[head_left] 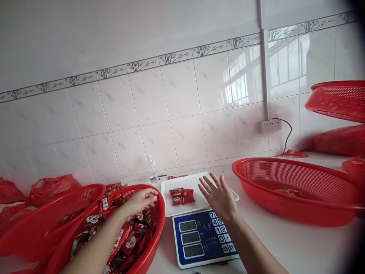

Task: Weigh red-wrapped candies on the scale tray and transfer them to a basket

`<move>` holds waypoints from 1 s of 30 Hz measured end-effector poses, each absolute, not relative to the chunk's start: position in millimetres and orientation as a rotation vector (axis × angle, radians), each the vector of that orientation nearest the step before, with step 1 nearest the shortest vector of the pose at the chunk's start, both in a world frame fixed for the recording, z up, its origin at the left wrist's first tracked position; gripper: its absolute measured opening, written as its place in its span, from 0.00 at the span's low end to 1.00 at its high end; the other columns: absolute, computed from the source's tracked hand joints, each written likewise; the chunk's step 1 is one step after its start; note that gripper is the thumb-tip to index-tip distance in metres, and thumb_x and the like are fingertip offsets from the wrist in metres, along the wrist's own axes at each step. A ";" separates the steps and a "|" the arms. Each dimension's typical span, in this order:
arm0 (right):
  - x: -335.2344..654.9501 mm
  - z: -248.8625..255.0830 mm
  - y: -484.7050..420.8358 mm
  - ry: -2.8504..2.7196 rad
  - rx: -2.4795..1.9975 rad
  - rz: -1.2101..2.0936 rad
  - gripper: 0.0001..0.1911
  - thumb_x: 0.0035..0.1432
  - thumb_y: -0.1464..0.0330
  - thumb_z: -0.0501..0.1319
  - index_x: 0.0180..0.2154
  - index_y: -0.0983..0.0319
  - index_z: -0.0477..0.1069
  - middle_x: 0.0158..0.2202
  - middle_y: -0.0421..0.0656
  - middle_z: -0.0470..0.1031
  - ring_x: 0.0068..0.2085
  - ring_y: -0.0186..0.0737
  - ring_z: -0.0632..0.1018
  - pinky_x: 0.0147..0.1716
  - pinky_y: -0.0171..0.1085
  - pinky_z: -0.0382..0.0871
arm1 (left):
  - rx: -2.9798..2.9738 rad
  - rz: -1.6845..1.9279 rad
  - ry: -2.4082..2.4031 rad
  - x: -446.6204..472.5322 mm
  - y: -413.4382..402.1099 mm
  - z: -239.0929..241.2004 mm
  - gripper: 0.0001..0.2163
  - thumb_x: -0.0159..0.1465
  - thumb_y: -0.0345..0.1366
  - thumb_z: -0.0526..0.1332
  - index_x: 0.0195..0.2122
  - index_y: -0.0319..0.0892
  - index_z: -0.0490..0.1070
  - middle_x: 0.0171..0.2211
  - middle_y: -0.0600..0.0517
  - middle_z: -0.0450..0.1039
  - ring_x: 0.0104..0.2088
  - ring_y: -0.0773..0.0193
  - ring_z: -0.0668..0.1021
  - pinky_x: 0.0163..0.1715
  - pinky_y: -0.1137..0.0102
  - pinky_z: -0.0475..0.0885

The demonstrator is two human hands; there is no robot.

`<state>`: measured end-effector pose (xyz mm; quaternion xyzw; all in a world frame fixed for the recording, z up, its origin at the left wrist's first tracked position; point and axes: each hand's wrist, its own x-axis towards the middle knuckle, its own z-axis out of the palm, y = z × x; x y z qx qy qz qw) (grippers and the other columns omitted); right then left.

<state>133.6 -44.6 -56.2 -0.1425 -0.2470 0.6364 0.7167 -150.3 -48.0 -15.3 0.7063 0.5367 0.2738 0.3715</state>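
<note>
My left hand [142, 201] is over the rim of a red basket [162, 217] heaped with red wrapped snack packets [131, 241]. Its fingers are loosely bent and slightly apart, and I see nothing held in them. Palm up, my right hand [219, 196] is open with spread fingers above the right part of a digital scale [189, 239]. Several red packets [182, 196] lie together on the scale's white pan [168, 209], left of my right fingers. The right hand and forearm cover part of the keypad. All three display windows look dark.
Another red basket [285, 213] on the right has a few items at its bottom. More red baskets [85, 194] and plastic bags [54, 188] crowd the left. A clear bottle [152, 171] stands by the tiled wall, and a power strip [270, 126] with a black cable hangs there.
</note>
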 end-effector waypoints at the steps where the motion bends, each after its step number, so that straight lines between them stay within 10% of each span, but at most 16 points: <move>1: 133.7 -56.6 -44.2 -0.555 -0.316 1.409 0.28 0.53 0.51 0.55 0.53 0.56 0.57 0.57 0.48 0.60 0.54 0.44 0.69 0.52 0.45 0.64 | 1.812 0.703 1.380 -150.4 -48.0 -15.5 0.19 0.55 0.48 0.59 0.42 0.41 0.67 0.39 0.49 0.71 0.37 0.62 0.73 0.37 0.68 0.66; 17: 108.0 -75.3 -53.9 -1.876 -1.131 0.142 0.20 0.60 0.58 0.47 0.47 0.58 0.68 0.46 0.46 0.73 0.50 0.47 0.70 0.48 0.47 0.62 | 1.939 0.681 1.386 -146.7 -43.0 -22.5 0.15 0.55 0.42 0.58 0.40 0.38 0.68 0.34 0.49 0.71 0.34 0.64 0.73 0.37 0.69 0.67; 30: 106.6 -73.5 -56.1 -1.887 -1.145 0.176 0.18 0.59 0.58 0.47 0.46 0.53 0.68 0.41 0.42 0.76 0.40 0.45 0.76 0.37 0.41 0.66 | 2.423 0.644 1.510 -85.6 -48.9 -8.9 0.12 0.57 0.38 0.55 0.40 0.41 0.70 0.41 0.48 0.72 0.42 0.59 0.72 0.43 0.68 0.65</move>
